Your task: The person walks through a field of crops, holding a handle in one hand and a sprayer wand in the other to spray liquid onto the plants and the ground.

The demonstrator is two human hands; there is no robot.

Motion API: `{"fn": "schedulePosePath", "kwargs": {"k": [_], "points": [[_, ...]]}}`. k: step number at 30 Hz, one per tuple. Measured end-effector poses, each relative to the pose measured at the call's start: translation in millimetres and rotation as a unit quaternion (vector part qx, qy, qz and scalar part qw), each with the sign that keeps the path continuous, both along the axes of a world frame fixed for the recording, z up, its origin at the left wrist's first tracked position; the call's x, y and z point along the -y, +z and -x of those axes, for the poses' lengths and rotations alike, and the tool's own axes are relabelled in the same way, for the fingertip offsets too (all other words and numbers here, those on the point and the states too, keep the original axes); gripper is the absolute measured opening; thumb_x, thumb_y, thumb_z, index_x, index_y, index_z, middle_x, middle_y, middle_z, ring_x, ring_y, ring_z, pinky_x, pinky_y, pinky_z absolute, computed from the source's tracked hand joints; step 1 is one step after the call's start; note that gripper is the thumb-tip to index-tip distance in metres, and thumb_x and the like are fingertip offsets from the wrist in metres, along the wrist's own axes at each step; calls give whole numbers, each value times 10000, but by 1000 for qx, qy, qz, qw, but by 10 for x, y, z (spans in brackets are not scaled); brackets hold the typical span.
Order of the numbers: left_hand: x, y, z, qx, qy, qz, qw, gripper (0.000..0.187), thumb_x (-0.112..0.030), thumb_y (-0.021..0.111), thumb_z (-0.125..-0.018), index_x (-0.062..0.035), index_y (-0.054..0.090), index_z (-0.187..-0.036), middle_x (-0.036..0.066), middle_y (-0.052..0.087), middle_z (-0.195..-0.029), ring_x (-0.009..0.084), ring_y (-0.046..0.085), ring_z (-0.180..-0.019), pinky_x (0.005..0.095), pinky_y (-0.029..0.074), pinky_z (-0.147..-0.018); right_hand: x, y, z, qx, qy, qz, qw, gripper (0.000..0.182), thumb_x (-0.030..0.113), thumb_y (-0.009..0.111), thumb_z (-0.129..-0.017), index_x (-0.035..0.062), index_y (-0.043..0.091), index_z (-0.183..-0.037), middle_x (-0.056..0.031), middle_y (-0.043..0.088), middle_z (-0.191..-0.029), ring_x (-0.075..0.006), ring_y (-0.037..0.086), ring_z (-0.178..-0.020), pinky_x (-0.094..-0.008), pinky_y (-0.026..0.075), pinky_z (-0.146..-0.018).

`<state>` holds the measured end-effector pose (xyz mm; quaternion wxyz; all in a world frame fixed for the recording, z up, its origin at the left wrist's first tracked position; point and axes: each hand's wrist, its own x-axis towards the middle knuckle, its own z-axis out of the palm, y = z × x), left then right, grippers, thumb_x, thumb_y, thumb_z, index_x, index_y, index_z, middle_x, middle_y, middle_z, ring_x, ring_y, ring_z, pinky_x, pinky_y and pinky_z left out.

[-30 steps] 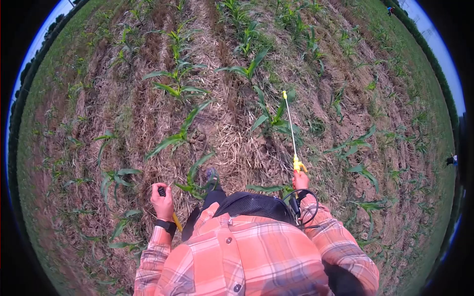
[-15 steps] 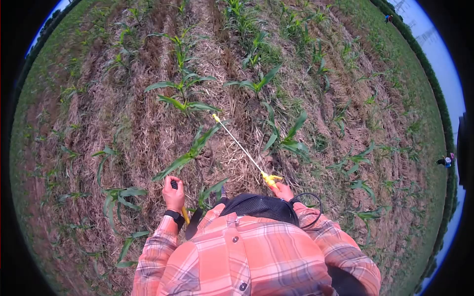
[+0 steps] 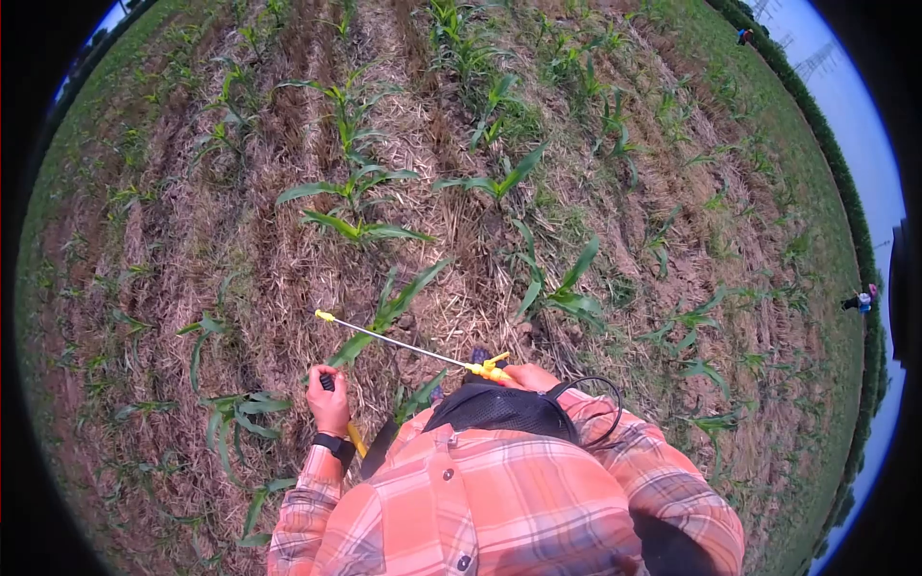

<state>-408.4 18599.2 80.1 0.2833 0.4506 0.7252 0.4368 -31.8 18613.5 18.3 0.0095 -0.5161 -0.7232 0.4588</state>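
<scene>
My right hand (image 3: 531, 376) is closed round the handle end of a spray wand (image 3: 408, 347), a thin metal rod with a yellow trigger grip and a yellow nozzle. The rod points left, its nozzle out past a corn plant (image 3: 392, 302). A black hose (image 3: 615, 408) loops beside my right wrist. In my left hand (image 3: 328, 403) a black-gripped lever (image 3: 327, 382) is held, with a yellow bar (image 3: 357, 440) showing below the wrist. What the bar joins is hidden by my body. A dark mesh piece (image 3: 504, 408) lies across my front at the waist.
Young corn plants (image 3: 499, 182) stand in rows over soil and dry straw (image 3: 413, 125). More corn (image 3: 576, 288) grows close ahead on the right. Far off at the right edge are a person (image 3: 861, 301) and another person (image 3: 744, 36). A tree line (image 3: 826, 144) borders the field.
The wand has swung left, its nozzle moving from ahead of me to the left and nearer. My right hand shifted slightly left; my left hand moved a little down and left, still on the lever.
</scene>
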Motion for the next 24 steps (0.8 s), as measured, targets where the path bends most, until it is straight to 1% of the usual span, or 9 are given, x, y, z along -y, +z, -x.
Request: {"fn": "schedulePosePath", "kwargs": {"k": [2,3,6,10,11,15,20,22,24], "points": [[-9,-23,68,-10,16,-6,1000,110,-19,542,-723,-47,448,-773,-7,431,-573,86,400,-498,232,346,-469,-123,-70,1,8,36,16,999,285,337,440,-817,67,524,-845,-184,568,-752,-347,558,-739,-420,421,-633],[-35,118,38,-7,33,20,999,115,-17,542,-723,-50,448,-780,-11,421,-579,79,389,-502,234,335,-464,-180,-101,-3,-11,34,38,999,339,356,436,-823,45,518,-930,-204,564,-766,-363,555,-754,-402,424,-659],[-164,280,21,-56,62,-17,996,111,-15,540,-723,-52,449,-775,-5,428,-594,74,385,-508,237,326,-461,-410,-275,-59,-7,54,40,998,364,386,437,-815,51,519,-931,-200,569,-774,-364,556,-757,-403,424,-657],[-409,176,30,-95,68,-19,993,104,-16,539,-720,-49,458,-777,11,448,-615,98,409,-533,244,357,-495,-758,-373,-169,-4,37,2,999,357,390,455,-797,64,534,-919,-206,568,-755,-362,559,-749,-407,424,-655],[-495,157,8,-105,58,-23,992,105,-17,537,-718,-48,459,-781,15,456,-630,108,425,-548,250,372,-514,-825,-346,-217,23,0,24,999,332,371,472,-788,66,548,-896,-209,566,-737,-358,561,-733,-411,424,-649],[-920,340,-288,-98,48,-19,994,98,-22,537,-725,-52,462,-780,13,458,-632,94,429,-539,243,369,-500,-1041,-436,-470,7,-109,19,994,329,361,488,-783,49,566,-852,-199,571,-715,-350,565,-710,-411,429,-624],[-1296,396,-474,-71,24,8,997,103,-25,541,-729,-52,459,-785,5,457,-633,86,420,-537,237,362,-495,-1276,-637,-848,15,-180,9,983,301,334,517,-774,51,576,-858,-194,581,-722,-342,572,-701,-399,434,-620],[-1429,463,-537,-72,19,-8,997,116,-26,551,-730,-51,454,-789,0,455,-640,81,415,-549,236,353,-495,-1381,-709,-976,27,-234,-18,972,286,325,530,-771,56,581,-852,-175,588,-700,-317,583,-675,-387,439,-613],[-1499,508,-524,-65,14,-18,998,119,-27,556,-737,-53,452,-787,-11,436,-645,70,399,-562,221,340,-500,-1483,-747,-1120,20,-250,5,968,297,336,538,-766,58,582,-861,-159,593,-696,-290,589,-670,-373,443,-613]]}}
